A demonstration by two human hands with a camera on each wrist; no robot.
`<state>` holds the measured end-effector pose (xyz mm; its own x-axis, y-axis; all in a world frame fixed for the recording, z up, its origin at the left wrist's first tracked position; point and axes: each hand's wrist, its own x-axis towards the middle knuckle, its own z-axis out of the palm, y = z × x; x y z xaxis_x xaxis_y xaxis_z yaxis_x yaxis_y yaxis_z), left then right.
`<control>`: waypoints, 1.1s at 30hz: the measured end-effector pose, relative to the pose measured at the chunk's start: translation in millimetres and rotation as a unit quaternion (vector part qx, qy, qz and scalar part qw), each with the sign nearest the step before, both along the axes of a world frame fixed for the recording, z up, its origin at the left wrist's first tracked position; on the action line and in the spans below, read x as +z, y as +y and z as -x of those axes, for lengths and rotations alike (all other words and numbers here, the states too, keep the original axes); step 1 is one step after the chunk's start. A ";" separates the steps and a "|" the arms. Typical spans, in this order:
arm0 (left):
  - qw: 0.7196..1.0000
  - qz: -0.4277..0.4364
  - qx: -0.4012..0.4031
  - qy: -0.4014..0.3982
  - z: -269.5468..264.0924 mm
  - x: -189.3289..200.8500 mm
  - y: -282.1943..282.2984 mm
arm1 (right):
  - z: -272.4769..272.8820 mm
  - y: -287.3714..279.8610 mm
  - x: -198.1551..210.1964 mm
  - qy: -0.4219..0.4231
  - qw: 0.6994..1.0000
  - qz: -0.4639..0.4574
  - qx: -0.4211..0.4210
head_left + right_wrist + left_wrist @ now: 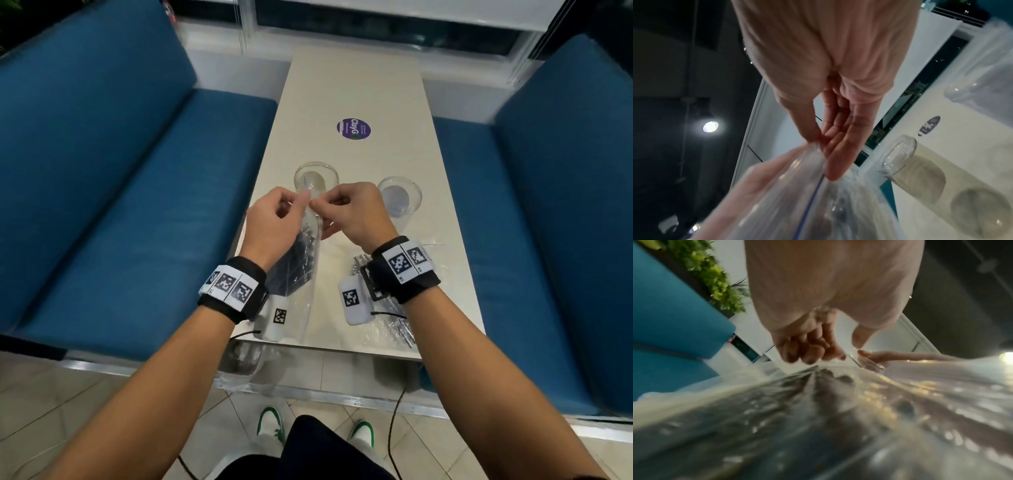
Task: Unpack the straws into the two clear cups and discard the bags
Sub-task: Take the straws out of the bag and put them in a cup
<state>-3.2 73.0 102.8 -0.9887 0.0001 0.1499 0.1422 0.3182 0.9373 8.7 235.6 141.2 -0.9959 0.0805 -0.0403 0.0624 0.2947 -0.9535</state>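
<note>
A clear zip bag (301, 260) full of dark straws hangs upright over the near part of the table (352, 89). My left hand (274, 214) pinches one side of its top edge and my right hand (346, 209) pinches the other side, close together. In the left wrist view the bag (818, 418) fills the lower frame under my curled fingers (807, 352). In the right wrist view my thumb and fingers (830, 146) pinch the bag's mouth (809, 186) by its blue zip line. Two empty clear cups (315, 176) (400, 195) stand just beyond my hands. A second straw bag (390, 325) lies under my right wrist.
A round purple sticker (354, 128) sits mid-table beyond the cups. Blue bench seats (130, 212) (534, 240) flank the narrow table on both sides. A white windowsill and dark window close off the far end. Tiled floor and my shoes (270, 425) lie below the near edge.
</note>
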 end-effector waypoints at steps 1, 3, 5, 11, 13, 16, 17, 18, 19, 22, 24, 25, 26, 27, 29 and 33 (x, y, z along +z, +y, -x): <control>0.999 -0.007 -0.019 -0.032 2.0 0.8 1.3 | -2.8 0.5 -0.4 -0.003 1.000 0.024 0.008; 0.996 -0.028 -0.064 -0.060 3.6 0.1 0.9 | -7.5 1.4 -2.0 -0.006 0.998 0.059 0.021; 0.992 -0.053 -0.095 -0.060 2.3 -0.9 1.2 | -13.0 0.7 -2.3 -0.015 0.995 0.098 0.032; 0.967 -0.198 -0.121 -0.101 -14.3 -1.3 12.7 | -19.0 -21.5 -8.7 -0.065 0.987 0.144 -0.020; 0.951 -0.252 -0.122 -0.133 -18.2 -1.1 14.6 | -22.6 -27.1 -10.1 -0.051 0.991 0.117 -0.033; 0.917 -0.347 -0.108 -0.163 -20.4 2.3 13.8 | -26.6 -26.4 -9.9 -0.050 0.981 0.173 -0.079; 0.907 -0.370 -0.108 -0.167 -20.8 4.2 12.8 | -27.6 -24.4 -10.1 -0.051 0.975 0.197 -0.084; 0.904 -0.379 -0.108 -0.167 -21.6 5.7 12.3 | -27.9 -23.4 -10.6 -0.049 0.973 0.209 -0.082; 0.905 -0.375 -0.108 -0.168 -22.8 7.3 11.8 | -28.8 -23.0 -10.5 -0.044 0.975 0.204 -0.072; 0.922 -0.341 -0.089 -0.158 -22.5 5.7 10.5 | -30.9 -18.1 -11.3 -0.041 0.988 0.141 -0.048; 0.941 -0.302 -0.060 -0.138 -19.1 5.4 10.3 | -34.3 -12.9 -10.4 -0.033 0.998 0.040 -0.034; 0.950 -0.281 -0.048 -0.130 -18.1 6.1 10.6 | -37.2 -11.3 -8.9 -0.030 0.999 -0.008 -0.020; 0.954 -0.267 -0.042 -0.127 -18.6 8.3 11.2 | -39.1 -10.4 -8.9 -0.027 0.999 -0.035 -0.009; 0.960 -0.246 -0.041 -0.127 -21.1 12.2 12.1 | -40.4 -10.6 -9.1 -0.021 0.999 -0.038 -0.007; 0.979 -0.161 -0.042 -0.116 -28.6 14.7 13.5 | -42.0 -11.6 -9.1 -0.004 1.000 -0.010 -0.023; 0.993 -0.036 -0.058 -0.094 -38.2 7.2 10.6 | -41.0 -11.6 -15.3 0.017 0.999 -0.002 -0.049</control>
<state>35.0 83.6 110.1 -0.9933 0.1107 -0.0337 -0.0061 0.2403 0.9707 49.7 224.1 125.9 -0.9840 0.1783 -0.0055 0.0582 0.2919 -0.9547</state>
